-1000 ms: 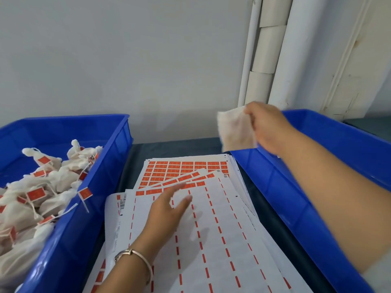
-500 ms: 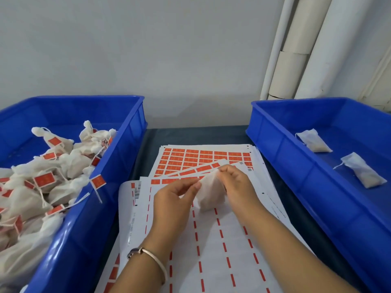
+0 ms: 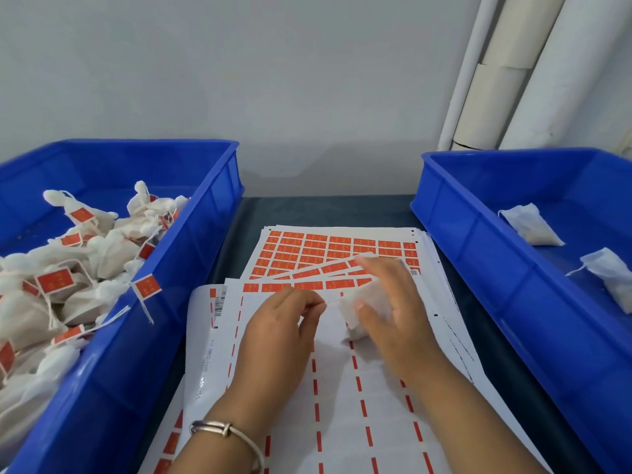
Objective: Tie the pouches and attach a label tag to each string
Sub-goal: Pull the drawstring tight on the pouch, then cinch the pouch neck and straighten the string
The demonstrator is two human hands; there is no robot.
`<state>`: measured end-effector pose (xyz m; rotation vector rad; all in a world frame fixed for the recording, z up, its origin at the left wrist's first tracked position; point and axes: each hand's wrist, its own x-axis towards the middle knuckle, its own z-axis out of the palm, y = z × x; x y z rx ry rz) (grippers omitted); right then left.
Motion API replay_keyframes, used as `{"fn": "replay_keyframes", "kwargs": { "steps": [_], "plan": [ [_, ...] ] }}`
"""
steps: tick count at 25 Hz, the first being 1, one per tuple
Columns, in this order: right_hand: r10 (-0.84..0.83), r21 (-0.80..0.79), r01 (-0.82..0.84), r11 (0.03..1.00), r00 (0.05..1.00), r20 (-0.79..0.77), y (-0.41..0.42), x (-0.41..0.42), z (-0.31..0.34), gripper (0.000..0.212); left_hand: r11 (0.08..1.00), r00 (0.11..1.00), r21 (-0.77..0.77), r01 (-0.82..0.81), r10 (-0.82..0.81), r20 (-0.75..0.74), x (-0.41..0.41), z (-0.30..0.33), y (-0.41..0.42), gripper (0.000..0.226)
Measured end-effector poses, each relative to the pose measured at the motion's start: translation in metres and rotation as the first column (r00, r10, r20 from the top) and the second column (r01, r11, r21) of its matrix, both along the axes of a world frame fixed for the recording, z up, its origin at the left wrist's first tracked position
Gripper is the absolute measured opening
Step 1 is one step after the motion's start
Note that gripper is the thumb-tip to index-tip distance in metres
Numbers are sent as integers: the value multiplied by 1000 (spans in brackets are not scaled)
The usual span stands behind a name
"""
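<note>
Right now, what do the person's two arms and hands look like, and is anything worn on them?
Both forearms are bare; no sleeves or gloves show in the head view. The left hand has a thin silver metal bangle around its wrist, with a small clasp or knot in the band. The right hand and its wrist carry no bracelet or watch. No rings are visible on the fingers.

blue bins [image 3: 205, 213], white pouches [image 3: 366, 302], orange labels [image 3: 338, 244]

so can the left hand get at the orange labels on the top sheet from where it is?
Probably yes: left hand hovers just short of the orange labels, nothing between; its fingers look pinched, maybe on string.
</note>
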<state>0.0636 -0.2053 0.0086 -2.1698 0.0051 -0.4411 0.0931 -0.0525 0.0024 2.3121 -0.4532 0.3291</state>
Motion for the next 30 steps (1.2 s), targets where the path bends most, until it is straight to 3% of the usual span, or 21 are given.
{"fn": "replay_keyframes", "kwargs": {
  "steps": [3, 8, 11, 16, 21, 25, 27, 30],
  "plan": [
    [34, -268, 4, 963, 990, 137, 7, 1, -6, 30, 1000, 999, -6, 28, -28, 33, -7, 6, -3, 15],
    [-21, -161, 48, 986, 986, 168, 6, 1, -6, 33, 1000, 996, -13, -15, 16, 86, -5, 5, 0, 21],
    [-67, -162, 87, 983, 989, 129, 0, 2, -6, 4, 997, 991, -30, -75, 77, 106, 0, 4, 4, 25],
    [-35, -130, 41, 991, 998, 47, -8, 3, 3, 20, 980, 978, -98, -171, 181, 108, 7, 6, 11, 16],
    [120, 38, -114, 993, 950, -288, -4, 0, 2, 14, 961, 969, -162, -222, 237, 74, 9, 1, 10, 18],
    [143, -24, -182, 983, 840, -523, -11, -1, 10, 12, 925, 948, -230, -303, 317, 28, 16, 1, 16, 28],
    [188, 83, -171, 982, 816, -547, -14, -2, 11, 15, 905, 935, -248, -347, 355, -11, 20, 1, 18, 35],
    [328, 428, -145, 892, 859, -393, -17, -6, 14, 22, 929, 945, -190, -319, 296, -139, 20, -4, 19, 18]
  ]
}}
